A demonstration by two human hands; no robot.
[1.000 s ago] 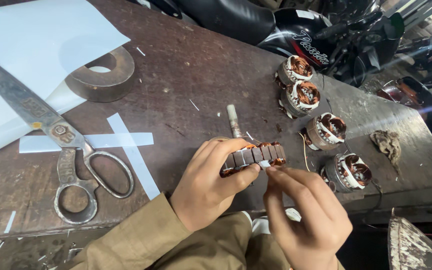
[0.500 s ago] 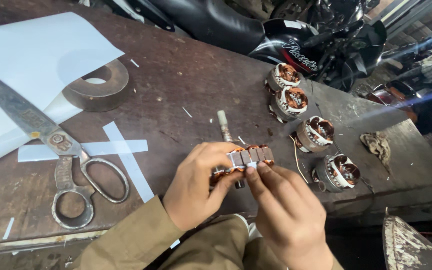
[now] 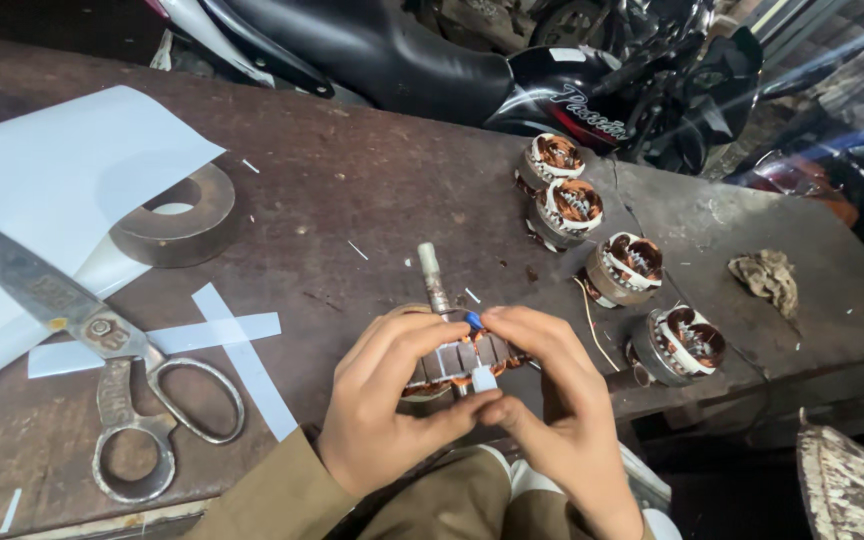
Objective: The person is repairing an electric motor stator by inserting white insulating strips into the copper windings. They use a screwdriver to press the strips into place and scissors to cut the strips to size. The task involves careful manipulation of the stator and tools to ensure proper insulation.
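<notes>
Both hands (image 3: 392,400) (image 3: 562,400) grip motor armature (image 3: 457,358) over bench (image 3: 372,190); scissors (image 3: 102,345) left.

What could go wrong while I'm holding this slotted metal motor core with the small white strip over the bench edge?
The slotted metal motor core is pinched between the left hand and right hand right at the edge of the brown workbench, so a slip could drop it. The small white strip may buckle. The large steel scissors lie beside the left forearm.

White lettered decal (image 3: 592,113) on black motorcycle fairing, top centre
</notes>
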